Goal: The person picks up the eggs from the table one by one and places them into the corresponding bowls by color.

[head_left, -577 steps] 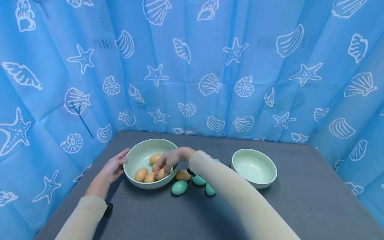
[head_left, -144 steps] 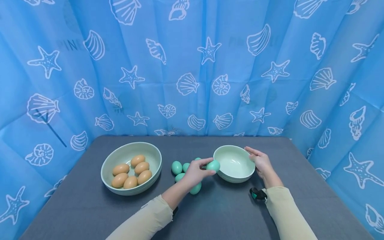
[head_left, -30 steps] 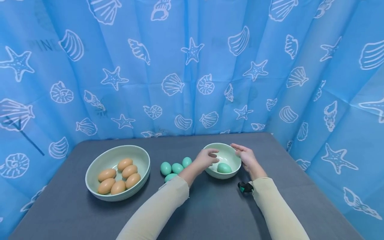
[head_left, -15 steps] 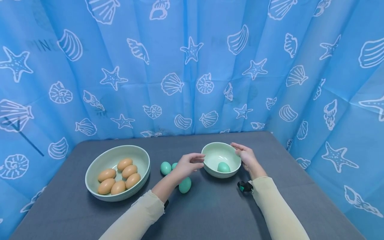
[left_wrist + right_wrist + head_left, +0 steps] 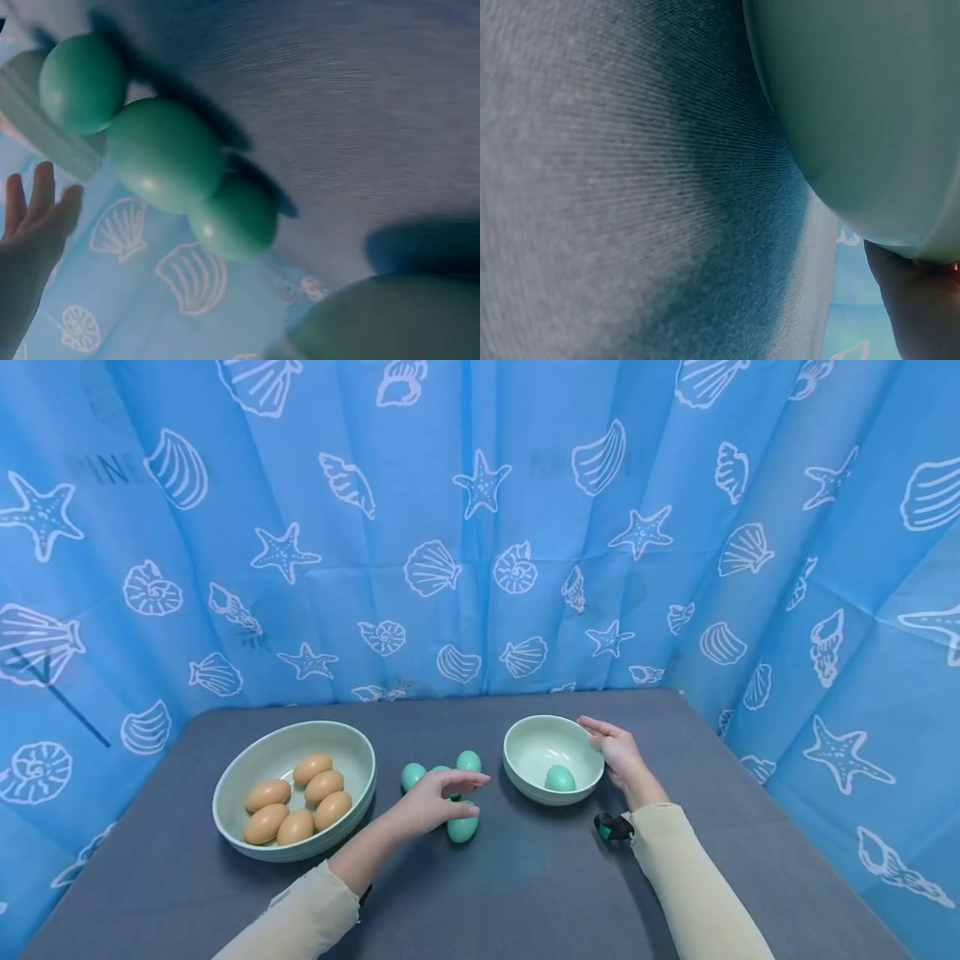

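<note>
My left hand (image 5: 431, 803) hovers over a group of green eggs (image 5: 462, 828), fingers stretched toward the right and thumb apart. It appears to hold nothing; some eggs are partly hidden behind it. Seen from the left wrist, three green eggs (image 5: 163, 154) lie in a row beside the hand's fingers (image 5: 41, 191). On the right, my right hand (image 5: 621, 760) rests its fingers along the outer side of the small pale green bowl (image 5: 534, 758). One green egg (image 5: 560, 778) lies inside. In the right wrist view a digit (image 5: 915, 307) touches the bowl's wall (image 5: 862, 135).
A larger pale green bowl (image 5: 243, 777) on the left holds several brown eggs (image 5: 267, 794). Grey cloth covers the table (image 5: 510, 893). A blue curtain (image 5: 480, 610) with white shell prints hangs behind it.
Earlier, brown eggs were handled at the large bowl. Then my left hand carried a green egg to the small bowl and released it. The left hand has since moved left; the right stays beside the bowl.
</note>
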Demonstrator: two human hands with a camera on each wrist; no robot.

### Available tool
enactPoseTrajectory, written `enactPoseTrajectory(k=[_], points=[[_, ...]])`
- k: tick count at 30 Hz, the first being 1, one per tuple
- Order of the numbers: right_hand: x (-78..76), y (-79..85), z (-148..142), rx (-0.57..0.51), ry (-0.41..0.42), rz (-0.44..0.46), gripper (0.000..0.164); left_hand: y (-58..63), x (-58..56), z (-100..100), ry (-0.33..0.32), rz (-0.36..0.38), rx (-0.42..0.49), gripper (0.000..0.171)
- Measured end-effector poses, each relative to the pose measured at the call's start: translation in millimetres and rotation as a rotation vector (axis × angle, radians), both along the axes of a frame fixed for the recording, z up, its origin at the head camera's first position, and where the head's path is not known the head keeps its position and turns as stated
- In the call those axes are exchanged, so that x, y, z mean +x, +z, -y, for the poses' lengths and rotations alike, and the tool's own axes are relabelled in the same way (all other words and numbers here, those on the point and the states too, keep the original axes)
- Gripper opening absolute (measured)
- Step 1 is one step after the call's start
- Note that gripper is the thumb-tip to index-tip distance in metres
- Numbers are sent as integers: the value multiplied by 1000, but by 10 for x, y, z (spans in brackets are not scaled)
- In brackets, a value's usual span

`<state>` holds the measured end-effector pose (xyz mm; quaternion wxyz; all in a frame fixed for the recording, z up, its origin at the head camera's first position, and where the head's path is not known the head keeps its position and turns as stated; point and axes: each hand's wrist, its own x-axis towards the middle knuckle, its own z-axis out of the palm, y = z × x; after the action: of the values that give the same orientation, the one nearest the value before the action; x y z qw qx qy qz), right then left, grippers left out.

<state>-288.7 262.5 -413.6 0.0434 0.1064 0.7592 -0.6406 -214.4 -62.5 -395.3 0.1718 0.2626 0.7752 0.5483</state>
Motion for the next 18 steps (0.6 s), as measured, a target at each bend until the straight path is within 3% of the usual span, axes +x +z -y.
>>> enactPoseTrajectory(k=[3, 7, 18], points=[[5, 0, 2, 4, 1, 5, 45, -67, 17, 45, -41, -26, -18, 46], [9, 9, 6, -1, -2, 6, 45, -154, 22, 74, -48, -97, -84, 52], [-10, 21, 14, 1, -8, 12, 45, -306, -13, 89, -67, -307, -376, 51]])
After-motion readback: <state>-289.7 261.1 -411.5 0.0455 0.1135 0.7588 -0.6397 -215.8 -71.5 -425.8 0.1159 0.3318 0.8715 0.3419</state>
